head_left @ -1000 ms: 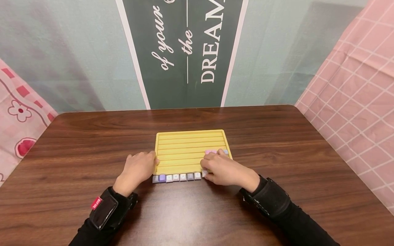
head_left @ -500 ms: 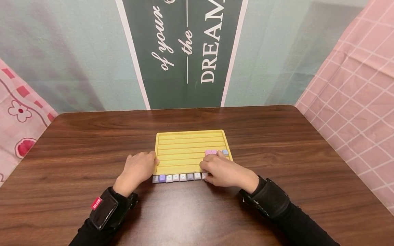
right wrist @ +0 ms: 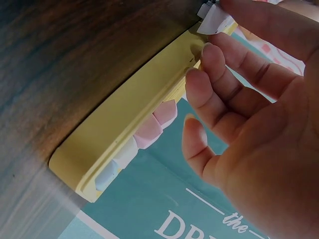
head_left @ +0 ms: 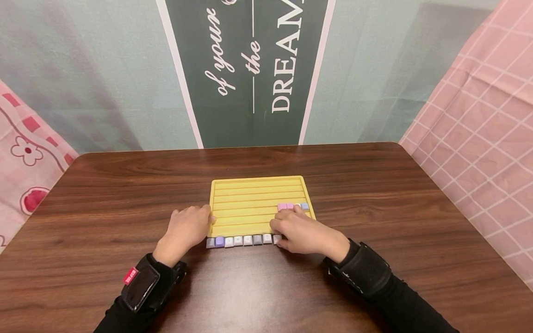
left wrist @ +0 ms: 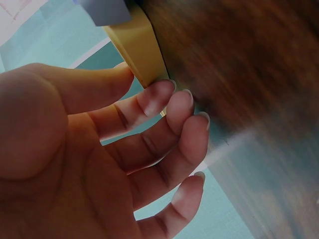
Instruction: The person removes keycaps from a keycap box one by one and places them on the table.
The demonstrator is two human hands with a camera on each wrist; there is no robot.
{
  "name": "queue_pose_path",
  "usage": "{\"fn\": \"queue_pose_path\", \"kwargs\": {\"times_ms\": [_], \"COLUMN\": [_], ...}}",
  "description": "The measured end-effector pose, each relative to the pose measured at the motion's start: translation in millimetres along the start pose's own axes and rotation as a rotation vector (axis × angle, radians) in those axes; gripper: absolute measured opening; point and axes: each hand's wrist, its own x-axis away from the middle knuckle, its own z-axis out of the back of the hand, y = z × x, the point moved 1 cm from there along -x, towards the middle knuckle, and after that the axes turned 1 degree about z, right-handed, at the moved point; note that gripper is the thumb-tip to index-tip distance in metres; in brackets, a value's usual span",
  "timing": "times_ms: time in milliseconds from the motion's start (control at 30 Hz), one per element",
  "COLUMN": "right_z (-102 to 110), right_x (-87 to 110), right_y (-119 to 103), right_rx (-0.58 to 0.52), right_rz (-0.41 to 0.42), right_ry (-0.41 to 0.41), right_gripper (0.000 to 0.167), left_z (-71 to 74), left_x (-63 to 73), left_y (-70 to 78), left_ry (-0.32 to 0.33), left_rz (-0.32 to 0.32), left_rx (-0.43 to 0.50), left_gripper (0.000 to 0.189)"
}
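Note:
A yellow ridged tray point(head_left: 245, 203) lies on the wooden table. My left hand point(head_left: 188, 230) pinches its left edge near the front corner, thumb point(left wrist: 99, 87) on one side and index finger on the other. Along the tray's front edge runs a row of white, grey and purple keycaps point(head_left: 238, 241). My right hand point(head_left: 307, 230) is at the right end of this row, pinching a pale keycap point(right wrist: 215, 20) between thumb and index finger. Its other fingers curl over the front of the tray. Pink keycaps point(head_left: 282, 206), a white one and a light blue keycap point(head_left: 305, 206) sit in a tray groove beyond that hand.
The brown table point(head_left: 374, 199) stretches out on all sides of the tray. Behind it hangs a teal and dark green cloth point(head_left: 250, 125) with white lettering. Pink patterned cloths hang at the left point(head_left: 29, 166) and right point(head_left: 491, 120).
The right hand has shifted slightly toward the body, bringing its pale keycap into line with the front row. More of the white and blue keycaps beyond shows now. The left hand has stayed put.

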Motion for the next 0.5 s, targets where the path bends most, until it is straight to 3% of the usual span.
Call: {"fn": "queue_pose_path", "kwargs": {"times_ms": [500], "right_z": [-2.3], "right_x": [1.9], "right_y": [1.5], "right_rx": [0.018], "right_rz": [0.012], "right_ry": [0.034], "right_gripper": [0.025], "left_z": [-0.5], "left_x": [0.6], "left_y": [0.4], "left_ry": [-0.015], "left_rz": [0.007], "left_rx": [0.005], "left_gripper": [0.02]}}
